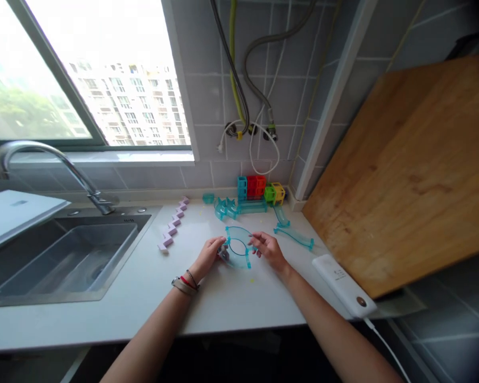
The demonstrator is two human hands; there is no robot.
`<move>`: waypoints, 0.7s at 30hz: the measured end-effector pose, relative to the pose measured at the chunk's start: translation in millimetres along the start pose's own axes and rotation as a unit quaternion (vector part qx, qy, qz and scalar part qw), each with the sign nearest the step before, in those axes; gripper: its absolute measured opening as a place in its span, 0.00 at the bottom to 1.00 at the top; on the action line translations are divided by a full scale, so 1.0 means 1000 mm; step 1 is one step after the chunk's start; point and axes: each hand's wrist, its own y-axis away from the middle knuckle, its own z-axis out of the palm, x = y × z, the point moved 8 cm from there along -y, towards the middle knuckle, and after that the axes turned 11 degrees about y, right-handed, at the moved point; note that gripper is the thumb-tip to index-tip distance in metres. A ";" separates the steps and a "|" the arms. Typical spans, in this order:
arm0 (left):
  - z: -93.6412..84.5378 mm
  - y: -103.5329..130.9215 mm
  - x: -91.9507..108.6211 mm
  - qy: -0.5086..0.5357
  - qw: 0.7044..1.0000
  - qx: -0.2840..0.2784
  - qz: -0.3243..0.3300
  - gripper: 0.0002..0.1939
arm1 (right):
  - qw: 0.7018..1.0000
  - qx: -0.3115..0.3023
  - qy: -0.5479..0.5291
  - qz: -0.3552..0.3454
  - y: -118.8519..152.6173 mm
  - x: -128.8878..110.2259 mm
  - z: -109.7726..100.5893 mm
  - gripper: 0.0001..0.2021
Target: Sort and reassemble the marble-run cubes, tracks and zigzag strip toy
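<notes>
A clear plastic tub (80, 247) sits in the sink (142, 226), and the drain shows through its base. A white panel (19, 215) covers the far left of the basin, and the tap (100, 203) stands behind. At the back of the worktop (135, 298), open-sided cubes in turquoise, red, green and yellow (279, 192) line up near the wall.

The sink's right rim bounds the worktop on one side. On the other, a wooden board (415, 170) leans at a slant, with a white oblong device (343, 284) lying along its lower edge. The widest bare stretch runs between the hands and the front edge, and more bare surface lies between the sink and a lilac zigzag strip (171, 230). Beyond the hands the room is tighter: curved turquoise pieces (225, 208) and a straight track (252, 206) lie in front of the cubes, and a wavy track (293, 236) lies to the right.

The see-through turquoise track pieces (238, 232), forming a rounded loop, are between the two hands, near the middle of the worktop. The left hand (211, 254) is at their left side, fingers bent and thumb close to the rim, with a small grey object (223, 253) right by its fingertips. The right hand (269, 250) is at the opposite side, half curled, fingertips at the edge. Whether either hand grips firmly or only touches, I cannot tell
</notes>
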 end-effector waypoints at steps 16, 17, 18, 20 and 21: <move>0.024 0.013 0.012 -0.059 0.996 -0.053 0.040 0.24 | 1.000 -0.015 0.027 0.006 -0.001 0.008 0.006 0.16; 0.022 0.012 0.013 -0.058 0.996 -0.044 0.049 0.24 | 1.000 -0.017 0.025 0.004 -0.001 0.007 0.007 0.16; 0.020 0.011 0.014 -0.054 0.996 -0.036 0.055 0.24 | 1.000 -0.017 0.025 0.002 -0.001 0.006 0.007 0.16; 0.015 0.010 0.015 -0.044 0.997 -0.022 0.062 0.24 | 1.000 -0.017 0.025 0.001 0.000 0.003 0.007 0.17; 0.013 0.009 0.015 -0.038 0.997 -0.016 0.063 0.25 | 1.000 -0.016 0.025 0.003 0.000 0.001 0.007 0.17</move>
